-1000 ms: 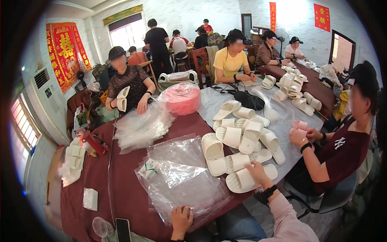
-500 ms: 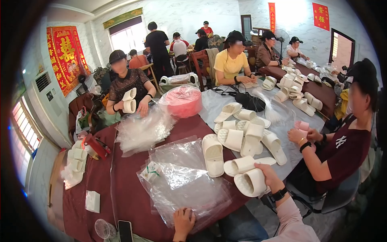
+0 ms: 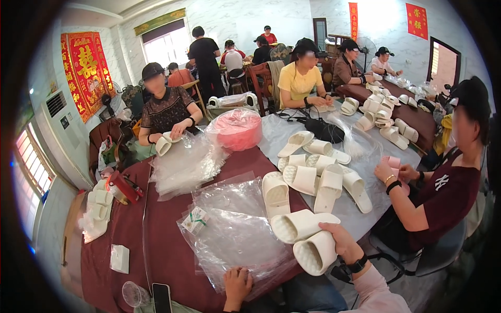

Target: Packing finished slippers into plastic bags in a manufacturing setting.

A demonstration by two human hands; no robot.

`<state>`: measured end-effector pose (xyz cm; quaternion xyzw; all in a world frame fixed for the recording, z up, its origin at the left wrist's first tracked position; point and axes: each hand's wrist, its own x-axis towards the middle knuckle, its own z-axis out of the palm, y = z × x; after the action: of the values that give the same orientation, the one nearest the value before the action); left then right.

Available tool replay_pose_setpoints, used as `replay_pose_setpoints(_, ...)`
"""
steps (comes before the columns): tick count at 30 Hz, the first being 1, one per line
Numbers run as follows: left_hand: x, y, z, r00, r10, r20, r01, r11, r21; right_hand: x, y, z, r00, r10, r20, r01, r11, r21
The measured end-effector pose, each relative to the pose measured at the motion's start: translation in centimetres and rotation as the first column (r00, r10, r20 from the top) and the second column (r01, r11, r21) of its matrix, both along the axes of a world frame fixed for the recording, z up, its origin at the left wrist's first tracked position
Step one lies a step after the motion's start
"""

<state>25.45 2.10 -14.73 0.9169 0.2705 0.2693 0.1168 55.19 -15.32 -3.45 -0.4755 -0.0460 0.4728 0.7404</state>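
Note:
My right hand [image 3: 342,241] is closed on a pair of cream-white slippers, held low over the table's near right edge. The upper slipper [image 3: 302,225] and the lower slipper [image 3: 317,253] lie side by side, toe openings toward me. My left hand [image 3: 238,284] rests with its fingers on the near edge of a stack of clear plastic bags [image 3: 235,235], holding nothing I can see. A white and green card [image 3: 195,220] lies at the stack's left side. Beyond my right hand, several more white slippers [image 3: 330,188] are heaped.
A pink roll in plastic [image 3: 237,130] and more clear bags [image 3: 182,164] stand across the table. At left are a small white box [image 3: 120,259], a phone [image 3: 162,298], a clear cup [image 3: 135,296] and wrapped slippers [image 3: 97,208]. A co-worker [image 3: 443,193] sits close at right.
My right hand has drawn the pair of slippers off the heap, toward me and slightly left. My left hand stays on the bags. Across the table, a co-worker has lowered white slippers toward the bags.

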Motion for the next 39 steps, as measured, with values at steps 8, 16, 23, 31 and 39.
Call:
replay_pose_setpoints(8,0.0,-0.1,0.6,1.0,-0.005,-0.014,0.005,1.0,0.018,-3.9,0.1,2.4,0.98,0.181,-0.082,-0.19,0.975,-0.113)
replay_pose_setpoints(16,0.1,0.2,0.6,1.0,-0.027,0.004,0.027,1.0,-0.01,-7.6,0.3,1.1,0.926,0.367,-0.093,-0.374,0.923,-0.087)
replay_pose_setpoints(23,-0.4,0.1,1.9,0.996,-0.09,-0.007,0.089,0.993,-0.077,-10.2,2.5,0.8,0.91,0.347,-0.227,-0.335,0.938,0.089)
replay_pose_setpoints(31,-0.5,0.1,0.1,0.995,-0.042,-0.086,0.035,0.996,-0.076,-10.7,3.0,-3.3,0.933,0.245,-0.264,-0.244,0.969,0.037)
replay_pose_setpoints(39,0.0,0.5,1.8,0.995,-0.099,-0.031,0.093,0.985,-0.148,-9.7,0.8,-3.7,0.977,0.146,-0.153,-0.156,0.986,-0.054)
